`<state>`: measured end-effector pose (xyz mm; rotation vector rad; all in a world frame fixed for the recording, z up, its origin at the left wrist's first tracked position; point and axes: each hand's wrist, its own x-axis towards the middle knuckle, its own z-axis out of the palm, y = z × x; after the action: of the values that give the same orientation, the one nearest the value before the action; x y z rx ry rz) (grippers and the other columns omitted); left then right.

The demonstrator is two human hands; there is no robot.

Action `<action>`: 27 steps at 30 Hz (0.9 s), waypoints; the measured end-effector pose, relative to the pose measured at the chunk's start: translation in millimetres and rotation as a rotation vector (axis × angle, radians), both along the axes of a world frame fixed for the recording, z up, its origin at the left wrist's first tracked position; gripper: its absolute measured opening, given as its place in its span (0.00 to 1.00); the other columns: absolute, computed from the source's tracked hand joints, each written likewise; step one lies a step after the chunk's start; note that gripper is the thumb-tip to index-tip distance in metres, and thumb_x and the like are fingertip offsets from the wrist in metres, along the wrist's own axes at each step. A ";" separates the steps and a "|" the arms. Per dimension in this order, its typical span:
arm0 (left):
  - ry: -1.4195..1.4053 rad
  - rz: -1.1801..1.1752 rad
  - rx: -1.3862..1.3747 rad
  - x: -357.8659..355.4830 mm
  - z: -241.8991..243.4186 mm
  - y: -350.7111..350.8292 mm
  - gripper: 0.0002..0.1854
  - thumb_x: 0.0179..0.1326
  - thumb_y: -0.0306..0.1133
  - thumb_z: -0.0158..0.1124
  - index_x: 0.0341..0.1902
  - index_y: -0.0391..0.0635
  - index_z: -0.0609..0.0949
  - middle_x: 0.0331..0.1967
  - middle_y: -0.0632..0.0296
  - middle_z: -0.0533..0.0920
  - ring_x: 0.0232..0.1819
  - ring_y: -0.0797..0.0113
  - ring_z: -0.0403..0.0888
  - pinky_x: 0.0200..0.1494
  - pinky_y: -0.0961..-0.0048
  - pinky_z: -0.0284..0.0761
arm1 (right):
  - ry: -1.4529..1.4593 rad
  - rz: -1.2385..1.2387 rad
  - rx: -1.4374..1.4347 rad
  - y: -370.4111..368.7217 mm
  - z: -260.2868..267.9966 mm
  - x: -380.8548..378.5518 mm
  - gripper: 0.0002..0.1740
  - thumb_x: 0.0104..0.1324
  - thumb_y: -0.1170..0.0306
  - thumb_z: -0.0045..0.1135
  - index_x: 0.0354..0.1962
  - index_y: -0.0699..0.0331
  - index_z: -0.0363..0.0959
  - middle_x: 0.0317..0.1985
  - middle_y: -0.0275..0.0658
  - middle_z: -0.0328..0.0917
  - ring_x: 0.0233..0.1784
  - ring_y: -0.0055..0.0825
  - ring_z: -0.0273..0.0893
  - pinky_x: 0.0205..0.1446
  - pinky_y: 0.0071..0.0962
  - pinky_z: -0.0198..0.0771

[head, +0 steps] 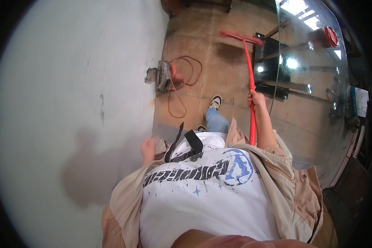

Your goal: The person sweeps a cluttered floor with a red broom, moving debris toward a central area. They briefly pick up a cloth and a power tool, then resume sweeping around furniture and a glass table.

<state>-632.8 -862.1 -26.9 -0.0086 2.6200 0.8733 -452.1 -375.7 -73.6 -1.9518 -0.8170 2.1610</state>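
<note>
My right hand [256, 99] is closed around the red handle of a long-handled broom [249, 68]. The broom's red head points away from me, above the tiled floor beside the glass table. Low on the left, near the white wall, is my left hand [148, 149], slightly blurred. A pale bundle [160, 146] lies right against its fingers; whether they grip it cannot be told. The lower end of the broom handle passes behind my open jacket.
A red and grey power tool [170, 76] with a looped cord rests on the floor against the wall [121, 77]. At right, a glass tabletop [307, 71] carries a red can [324, 37]. Dark furniture stands at the far edge.
</note>
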 end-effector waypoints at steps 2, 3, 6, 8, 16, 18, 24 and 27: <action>0.002 -0.022 -0.055 -11.4 5.7 12.9 0.14 0.50 0.39 0.64 0.32 0.40 0.77 0.24 0.64 0.75 0.27 0.74 0.69 0.32 0.73 0.67 | -0.018 -0.067 0.016 19.5 -9.6 -3.5 0.13 0.61 0.67 0.45 0.19 0.64 0.63 0.14 0.31 0.63 0.11 0.17 0.58 0.11 0.19 0.52; -0.017 -0.042 -0.108 -15.7 6.5 20.4 0.16 0.51 0.39 0.63 0.35 0.38 0.77 0.28 0.58 0.77 0.32 0.68 0.72 0.36 0.71 0.68 | 0.016 -0.100 0.005 31.6 -16.5 -5.2 0.14 0.61 0.66 0.45 0.19 0.63 0.63 0.14 0.31 0.63 0.11 0.17 0.58 0.11 0.18 0.52; -0.032 -0.108 -0.217 -22.9 10.2 32.4 0.20 0.52 0.39 0.61 0.41 0.34 0.76 0.38 0.47 0.79 0.42 0.55 0.77 0.46 0.65 0.70 | -0.070 -0.209 -0.003 68.4 -46.9 -20.0 0.14 0.63 0.64 0.42 0.21 0.64 0.62 0.14 0.30 0.61 0.11 0.16 0.56 0.11 0.18 0.51; 0.027 -0.145 -0.151 -25.1 10.6 36.8 0.15 0.51 0.38 0.63 0.35 0.38 0.77 0.28 0.57 0.77 0.33 0.66 0.71 0.38 0.70 0.68 | 0.012 -0.207 -0.033 70.6 -67.9 -32.2 0.14 0.64 0.63 0.41 0.23 0.64 0.61 0.13 0.29 0.58 0.10 0.16 0.54 0.11 0.18 0.50; 0.049 -0.242 -0.220 -64.7 -4.2 49.3 0.14 0.50 0.38 0.64 0.33 0.39 0.78 0.29 0.55 0.79 0.33 0.65 0.74 0.38 0.69 0.70 | 0.153 -0.201 -0.317 33.5 -51.9 -15.3 0.18 0.66 0.54 0.40 0.26 0.59 0.58 0.12 0.25 0.52 0.10 0.14 0.49 0.11 0.15 0.47; 0.003 -0.270 -0.160 -83.0 -13.1 60.1 0.14 0.50 0.39 0.64 0.34 0.39 0.78 0.30 0.53 0.80 0.33 0.64 0.75 0.39 0.69 0.70 | 0.191 -0.242 -0.340 28.6 -36.0 -7.0 0.18 0.66 0.52 0.41 0.27 0.57 0.58 0.13 0.24 0.52 0.10 0.12 0.48 0.11 0.13 0.46; -0.059 -0.424 -0.139 -138.2 -11.9 88.6 0.20 0.51 0.40 0.62 0.41 0.34 0.77 0.37 0.43 0.79 0.42 0.49 0.77 0.46 0.62 0.70 | 0.052 -0.279 -0.199 70.1 -41.9 -29.2 0.18 0.66 0.53 0.39 0.26 0.57 0.58 0.12 0.24 0.52 0.10 0.13 0.49 0.11 0.14 0.47; -0.050 -0.440 -0.114 -157.6 -4.1 88.6 0.20 0.51 0.39 0.62 0.40 0.34 0.77 0.36 0.42 0.79 0.41 0.49 0.77 0.45 0.62 0.70 | -0.016 -0.225 -0.195 64.5 -59.5 -40.7 0.18 0.67 0.53 0.38 0.26 0.57 0.58 0.11 0.25 0.52 0.09 0.14 0.49 0.10 0.15 0.47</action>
<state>-790.3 -773.5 -31.0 0.4892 2.4757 0.5609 -492.9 -311.2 -133.2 -2.0390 -0.3776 2.1621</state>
